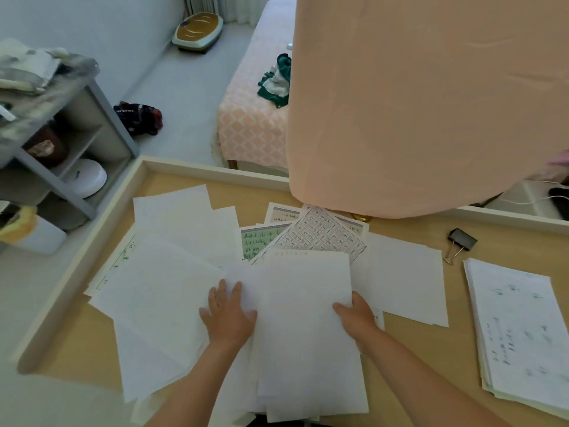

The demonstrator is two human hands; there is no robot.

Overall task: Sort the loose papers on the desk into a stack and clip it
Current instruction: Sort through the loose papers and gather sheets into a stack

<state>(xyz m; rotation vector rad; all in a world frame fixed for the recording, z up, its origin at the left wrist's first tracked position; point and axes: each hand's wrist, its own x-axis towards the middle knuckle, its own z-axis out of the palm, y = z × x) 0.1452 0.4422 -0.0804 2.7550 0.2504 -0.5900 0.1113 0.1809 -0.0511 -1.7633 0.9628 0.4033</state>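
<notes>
The loose papers (pixel 172 272) are lying fanned across the middle and left of the desk (pixel 74 340), overlapping at odd angles, with a few printed grid sheets (pixel 320 234) showing toward the back edge. The middle pile (pixel 308 318) is reaching down to the near edge, right in front of you. A squared-up stack (pixel 520 328) is sitting at the right edge, and the black binder clip (pixel 462 239) is lying just behind it, well apart from both hands.

Watch the near edge: the lowest sheets seem to be hanging over it, and dragging the pile toward you could tip them off. Sweeping with a flat palm could also crease or skew the thin sheets underneath.

Your left hand (pixel 228 312) is pressing flat on the papers, fingers straight and slightly spread, arm coming in from the near edge. Your right hand (pixel 358 314) is pinching the middle pile's right edge, thumb on top; the fingers are hidden beneath, so I cannot tell how they are curling. A peach cloth (pixel 431 103) is draping over something at the back edge.
</notes>
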